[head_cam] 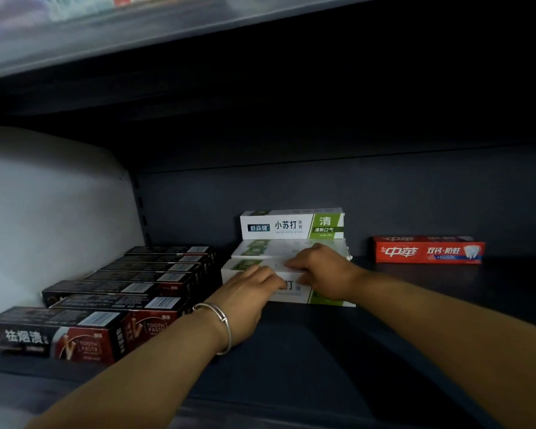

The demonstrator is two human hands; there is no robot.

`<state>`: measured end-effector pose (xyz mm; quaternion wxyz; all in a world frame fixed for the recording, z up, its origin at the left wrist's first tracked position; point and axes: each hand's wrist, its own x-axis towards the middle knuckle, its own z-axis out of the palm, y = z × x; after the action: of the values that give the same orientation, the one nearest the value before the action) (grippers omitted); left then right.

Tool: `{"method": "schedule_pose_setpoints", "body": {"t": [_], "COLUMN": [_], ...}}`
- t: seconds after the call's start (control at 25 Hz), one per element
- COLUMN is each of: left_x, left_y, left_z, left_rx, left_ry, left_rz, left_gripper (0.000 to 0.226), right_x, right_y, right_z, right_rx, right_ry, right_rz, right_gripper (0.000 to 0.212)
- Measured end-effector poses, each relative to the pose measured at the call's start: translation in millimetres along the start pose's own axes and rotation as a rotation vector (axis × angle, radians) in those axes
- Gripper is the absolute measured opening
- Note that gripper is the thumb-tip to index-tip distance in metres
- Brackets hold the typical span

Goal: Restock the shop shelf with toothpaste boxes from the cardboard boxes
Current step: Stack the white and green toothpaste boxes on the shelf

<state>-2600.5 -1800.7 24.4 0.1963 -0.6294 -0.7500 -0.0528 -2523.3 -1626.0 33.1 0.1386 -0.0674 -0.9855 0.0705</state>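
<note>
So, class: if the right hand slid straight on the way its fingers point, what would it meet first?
The right hand points left across the front white-green box; it would probably meet the left hand first, though depth is unclear.

Bare forearms, no sleeves; silver bangle [220, 328] on left wrist.
</note>
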Motion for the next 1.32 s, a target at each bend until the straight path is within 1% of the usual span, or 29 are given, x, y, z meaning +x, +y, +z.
{"method": "schedule_pose_setpoints", "body": {"t": [0.08,0.2,0.48,0.6,0.76,0.92,1.0,1.04,1.2,1.32], "left_x": [2.3,6.3,9.8,8.9,9.8,5.3,-2.9,-8.3,-45.2,-96.5], "left_y": [-0.8,-2.5,-1.1,-1.8,-1.6,3.8,8.4,11.3,35.8,67.4], "left_z": [4.7,8.4,9.7,9.6,9.1,1.1,-6.3,-11.1,-33.5,-49.2], "left_rx": [-0.019,-0.029,-0.065,-0.092,-0.124,-0.183,-0.222,-0.242,-0.257,-0.23], "left_ry": [-0.078,-0.096,-0.114,-0.111,-0.119,-0.079,-0.026,0.004,0.096,0.128], "left_rz": [-0.037,-0.059,-0.104,-0.109,-0.134,-0.175,-0.183,-0.188,-0.226,-0.237], "left_gripper": [0.063,0.064,0.063,0.063,0.061,0.059,0.055,0.053,0.048,0.048], "right_x": [-0.7,-1.1,2.1,2.8,2.6,-3.0,-10.9,-16.6,-61.6,-115.6], "right_y": [1.4,-3.4,-11.0,-11.2,-12.6,-20.0,-32.7,-40.7,-82.4,-121.5], "right_z": [6.8,7.6,9.9,10.3,11.3,4.0,-5.2,-9.6,-13.0,-10.7], "right_rx": [-0.091,-0.193,-0.086,-0.031,-0.031,-0.073,-0.107,-0.109,-0.008,-0.035], "right_ry": [0.054,0.112,0.101,0.123,0.131,0.102,0.064,0.071,0.159,0.221], "right_rz": [-0.004,-0.014,0.088,0.127,0.15,0.183,0.2,0.192,0.172,0.091], "right_gripper": [0.041,0.041,0.038,0.039,0.039,0.048,0.055,0.056,0.04,0.038]}}
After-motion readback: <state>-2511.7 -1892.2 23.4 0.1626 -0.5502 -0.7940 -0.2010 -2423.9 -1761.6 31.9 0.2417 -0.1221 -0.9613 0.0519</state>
